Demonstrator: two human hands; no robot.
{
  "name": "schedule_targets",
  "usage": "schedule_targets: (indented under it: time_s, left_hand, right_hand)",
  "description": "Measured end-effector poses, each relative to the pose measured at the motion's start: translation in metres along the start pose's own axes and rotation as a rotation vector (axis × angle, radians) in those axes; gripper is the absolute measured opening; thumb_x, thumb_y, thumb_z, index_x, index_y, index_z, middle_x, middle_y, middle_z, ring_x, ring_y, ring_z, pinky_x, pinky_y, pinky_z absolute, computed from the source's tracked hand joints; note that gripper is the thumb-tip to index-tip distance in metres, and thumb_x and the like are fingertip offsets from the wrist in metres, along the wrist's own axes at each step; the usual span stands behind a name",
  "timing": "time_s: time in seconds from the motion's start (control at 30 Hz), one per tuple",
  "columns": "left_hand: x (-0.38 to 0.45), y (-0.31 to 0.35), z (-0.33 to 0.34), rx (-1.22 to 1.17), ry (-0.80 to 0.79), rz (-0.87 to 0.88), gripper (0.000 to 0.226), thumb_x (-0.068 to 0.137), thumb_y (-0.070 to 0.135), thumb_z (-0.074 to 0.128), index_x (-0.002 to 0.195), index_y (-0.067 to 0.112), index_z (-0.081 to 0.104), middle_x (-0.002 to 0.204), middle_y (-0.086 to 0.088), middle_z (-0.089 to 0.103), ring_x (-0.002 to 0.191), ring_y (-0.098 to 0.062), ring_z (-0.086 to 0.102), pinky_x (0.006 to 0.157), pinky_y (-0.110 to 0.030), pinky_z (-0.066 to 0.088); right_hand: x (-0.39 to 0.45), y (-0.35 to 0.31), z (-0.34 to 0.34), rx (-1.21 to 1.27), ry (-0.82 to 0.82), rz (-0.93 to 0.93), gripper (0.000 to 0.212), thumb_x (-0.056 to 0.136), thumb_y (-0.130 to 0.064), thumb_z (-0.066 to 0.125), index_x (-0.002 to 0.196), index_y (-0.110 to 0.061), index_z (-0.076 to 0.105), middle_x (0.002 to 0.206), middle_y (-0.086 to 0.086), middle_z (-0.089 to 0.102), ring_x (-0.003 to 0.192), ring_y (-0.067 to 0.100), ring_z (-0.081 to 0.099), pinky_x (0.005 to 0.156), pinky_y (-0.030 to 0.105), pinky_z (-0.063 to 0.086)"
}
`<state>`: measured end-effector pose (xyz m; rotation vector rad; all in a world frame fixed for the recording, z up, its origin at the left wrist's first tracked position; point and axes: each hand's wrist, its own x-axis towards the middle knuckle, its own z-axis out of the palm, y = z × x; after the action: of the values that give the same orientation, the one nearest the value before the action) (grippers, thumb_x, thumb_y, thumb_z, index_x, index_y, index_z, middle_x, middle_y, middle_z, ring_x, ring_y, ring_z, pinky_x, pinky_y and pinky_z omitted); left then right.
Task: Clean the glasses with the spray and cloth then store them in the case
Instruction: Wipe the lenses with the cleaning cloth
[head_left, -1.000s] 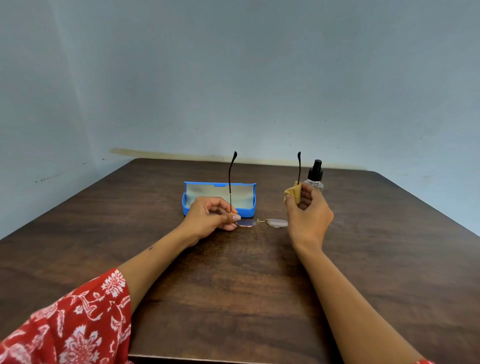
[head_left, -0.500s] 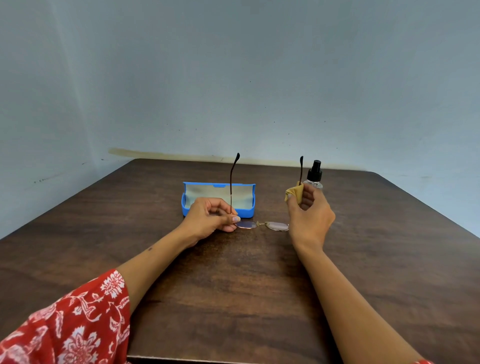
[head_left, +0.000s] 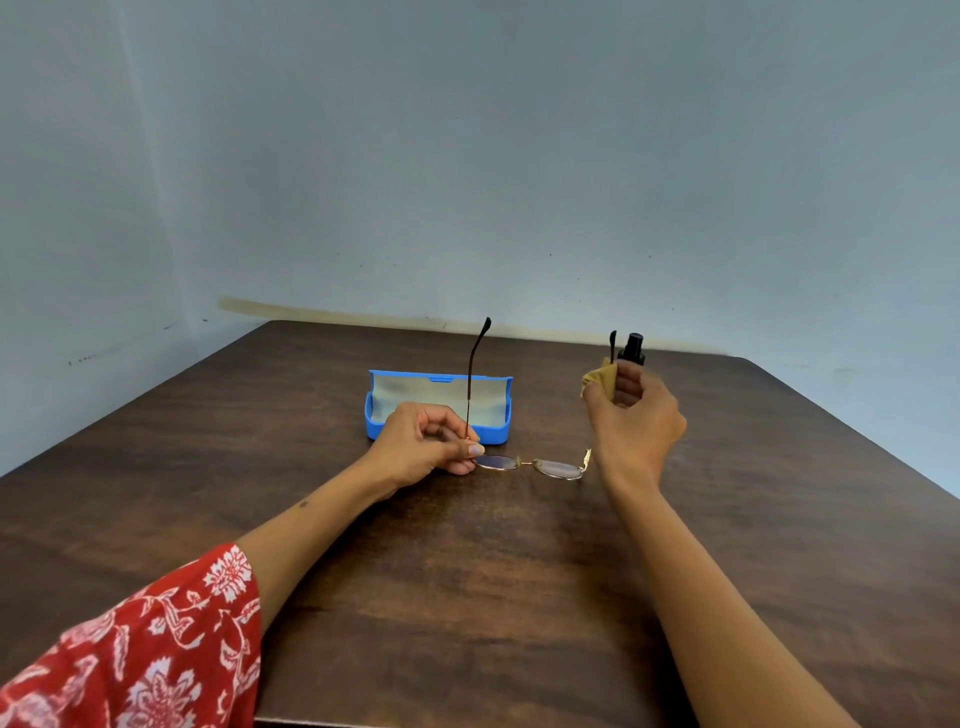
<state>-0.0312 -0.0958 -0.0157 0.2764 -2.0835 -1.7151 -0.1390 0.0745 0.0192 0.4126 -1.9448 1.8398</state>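
Blue plastic case (head_left: 439, 408) is lying open and empty on the wooden table (head_left: 467, 597). Just in front of it, the glasses (head_left: 530, 464) are resting lenses-down, temples pointing upward. The left hand (head_left: 423, 447) is pinching the frame's left hinge between thumb and fingers. The right hand (head_left: 636, 418), right of the case, is clutching the yellow cloth (head_left: 597, 375); the spray bottle (head_left: 632, 349) is showing just behind its fingers. Cleaning seems to be wrapping up; folding and storing are remaining.

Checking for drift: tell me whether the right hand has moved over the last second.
Yes, slightly. The right hand, holding the cloth, has shifted a little rightward, away from the blue case, and now overlaps the spray bottle.
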Motion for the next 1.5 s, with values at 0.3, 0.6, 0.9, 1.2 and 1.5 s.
schedule_targets:
  time_s: [0.3,0.6,0.9,1.2,1.5]
  left_hand:
    - [0.000,-0.001,0.000,-0.009,-0.010,0.007,0.008,0.074,-0.006,0.071,0.075,0.000,0.066,0.065,-0.009,0.070,0.061,-0.018,0.069,0.058,-0.023,0.058]
    - [0.001,-0.001,-0.001,-0.018,0.002,-0.006,0.009,0.074,-0.004,0.071,0.075,0.002,0.066,0.066,-0.008,0.071,0.063,-0.018,0.070,0.059,-0.023,0.058]
    - [0.000,0.001,0.002,0.002,-0.010,-0.007,0.008,0.073,-0.004,0.072,0.077,-0.001,0.065,0.073,-0.014,0.071,0.063,-0.020,0.069,0.060,-0.022,0.058]
    - [0.000,0.001,0.002,0.002,0.002,-0.016,0.009,0.074,-0.004,0.072,0.074,0.002,0.065,0.076,-0.019,0.069,0.063,-0.020,0.070,0.061,-0.023,0.058]
    - [0.000,0.002,0.002,-0.001,0.010,-0.023,0.011,0.073,-0.003,0.072,0.072,0.005,0.065,0.080,-0.020,0.070,0.065,-0.021,0.069,0.063,-0.025,0.059]
  right_hand:
    - [0.003,-0.015,-0.003,-0.001,-0.018,-0.108,0.019,0.081,-0.012,0.067,0.100,-0.013,0.067,0.081,-0.006,0.063,0.074,0.005,0.057,0.065,0.004,0.043]
    - [-0.008,0.009,-0.006,-0.212,-0.146,0.082,0.016,0.076,-0.016,0.070,0.092,-0.013,0.071,0.082,0.000,0.069,0.079,0.012,0.063,0.055,0.000,0.034]
    - [0.009,-0.021,-0.005,-0.117,0.005,0.010,0.015,0.078,-0.018,0.067,0.093,-0.015,0.069,0.076,-0.006,0.065,0.074,0.012,0.063,0.068,0.017,0.040]
    - [0.009,-0.032,-0.003,-0.032,0.031,-0.072,0.022,0.078,-0.014,0.068,0.100,-0.014,0.068,0.088,-0.006,0.068,0.079,0.009,0.063,0.072,0.017,0.048]
    - [0.008,-0.048,-0.004,0.050,0.047,-0.129,0.023,0.080,-0.015,0.069,0.103,-0.011,0.067,0.090,-0.004,0.069,0.074,0.001,0.059,0.063,-0.001,0.037]
